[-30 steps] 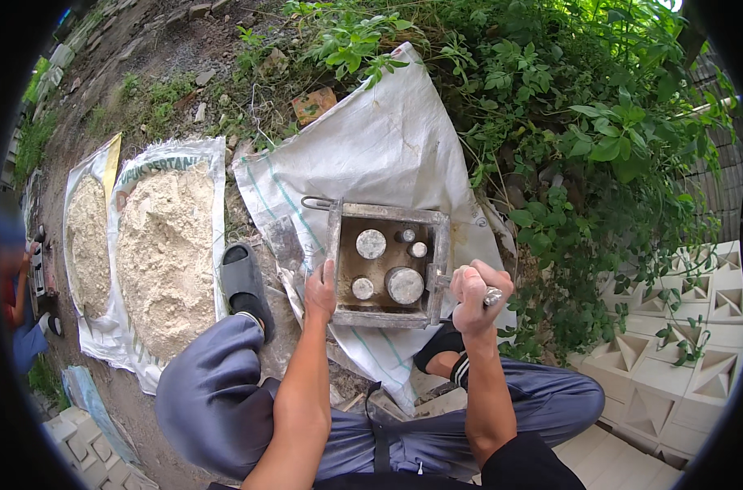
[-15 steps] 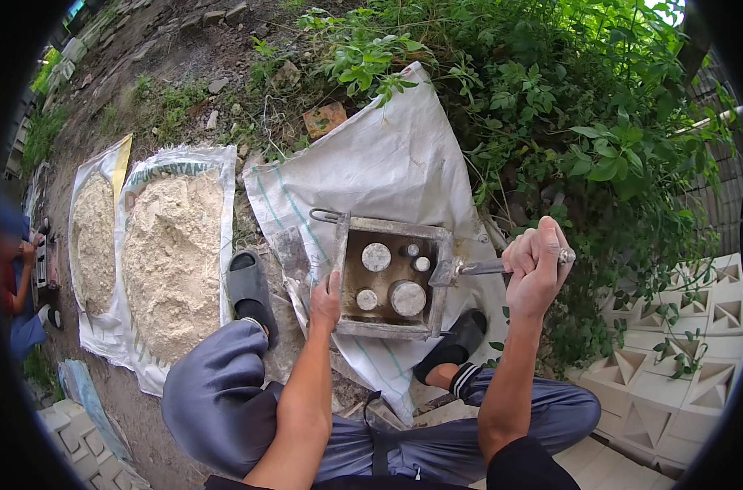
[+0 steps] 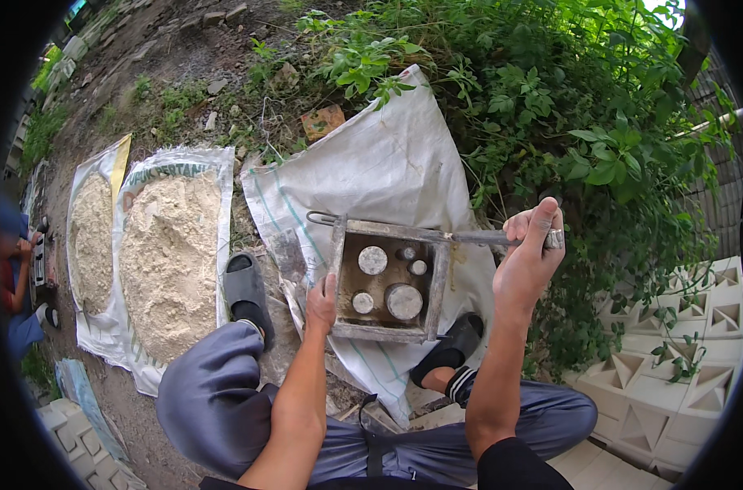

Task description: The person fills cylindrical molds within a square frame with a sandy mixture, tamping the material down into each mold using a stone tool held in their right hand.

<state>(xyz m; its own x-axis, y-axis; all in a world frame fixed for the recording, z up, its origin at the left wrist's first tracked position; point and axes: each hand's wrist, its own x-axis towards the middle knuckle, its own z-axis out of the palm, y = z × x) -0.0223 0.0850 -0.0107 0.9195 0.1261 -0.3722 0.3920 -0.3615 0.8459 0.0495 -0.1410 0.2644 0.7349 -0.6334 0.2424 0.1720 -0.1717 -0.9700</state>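
Note:
A square grey mould box, caked with dried material, rests on a white woven sack. Inside it stand several round pale-topped cylinders of different sizes. A bent metal loop sticks out at its far left corner. My left hand is closed on the box's left wall. Beyond the right wall, my right hand is wrapped round the handle of a scraper. Its thin end lies at the box's far right corner, and the blade shows almost edge-on.
Two sacks to the left bear pale powdery heaps. My sandalled feet flank the box. Leafy plants crowd the far right; patterned cream blocks are stacked at near right. Another person sits at the far left edge.
The scraper has moved up along the box's right wall to the far corner and has turned from showing its flat blade to edge-on. My left hand stays on the box.

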